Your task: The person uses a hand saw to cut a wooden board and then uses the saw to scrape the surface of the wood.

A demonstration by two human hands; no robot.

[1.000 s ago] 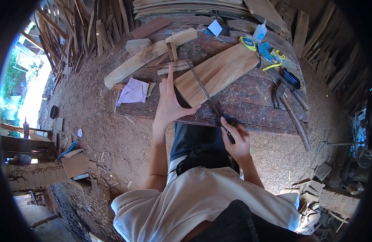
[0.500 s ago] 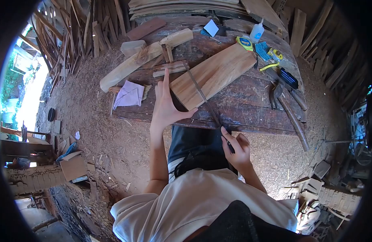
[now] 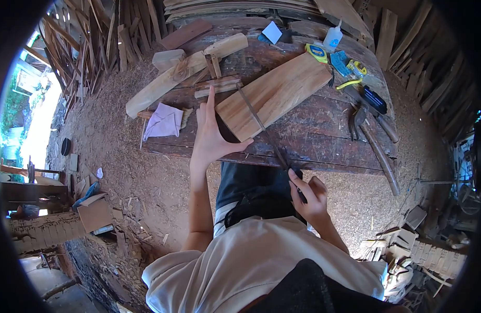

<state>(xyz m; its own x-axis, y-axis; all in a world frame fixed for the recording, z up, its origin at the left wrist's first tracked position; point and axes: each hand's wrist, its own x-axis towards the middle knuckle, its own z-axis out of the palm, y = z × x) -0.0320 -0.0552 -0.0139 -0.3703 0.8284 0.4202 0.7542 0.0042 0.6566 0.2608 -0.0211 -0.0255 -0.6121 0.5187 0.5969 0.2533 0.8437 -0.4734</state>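
A pale wooden board (image 3: 287, 86) lies slantwise on the dark wooden bench (image 3: 324, 135). My left hand (image 3: 209, 141) is open at the board's near left corner, thumb spread toward the near edge. Its index finger points forward, the fingertip right at a short wood strip (image 3: 218, 87). My right hand (image 3: 311, 195) is closed around the dark handle of a long, thin, file-like tool (image 3: 258, 120), just off the bench's front edge. The tool's narrow shaft crosses over the board, and its far end overlaps the end of the short strip.
A folded pinkish cloth (image 3: 165, 121) and a long timber piece (image 3: 167, 86) lie on the left. To the right are a hammer (image 3: 376, 143), a tape measure (image 3: 316, 52), a glue bottle (image 3: 332, 38) and a black case (image 3: 374, 100). Wood shavings cover the floor (image 3: 141, 172).
My right hand and the tool's handle have shifted slightly toward my body and right. My left hand keeps its spread pose at the board. The whole view has drifted a little.
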